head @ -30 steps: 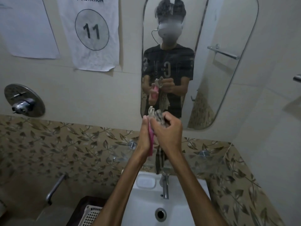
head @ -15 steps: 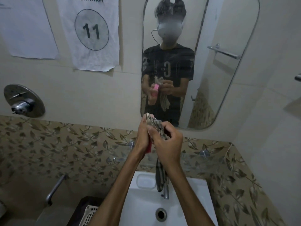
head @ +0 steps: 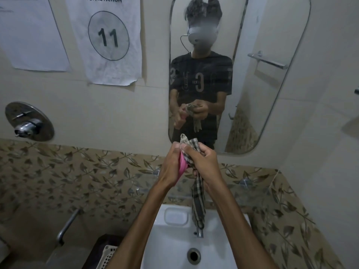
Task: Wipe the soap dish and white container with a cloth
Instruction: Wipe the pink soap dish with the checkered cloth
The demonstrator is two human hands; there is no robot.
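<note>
Above the white ceramic washbasin, in front of the lower edge of the wall mirror, the left hand clamps a pink plastic soap dish by its edges. The dish stands on edge — its long axis runs roughly up and down, and its broad face looks turned toward the right hand, though most of it is hidden. That hand's fingers are bunched on a grey-and-white checked cloth, pressing it to the dish; the cloth's loose tail hangs down to the chrome tap. The dish is probably light, stiff and slippery if wet, so an edge grip suits it; the cloth is soft and limp. No white container can be made out.
</note>
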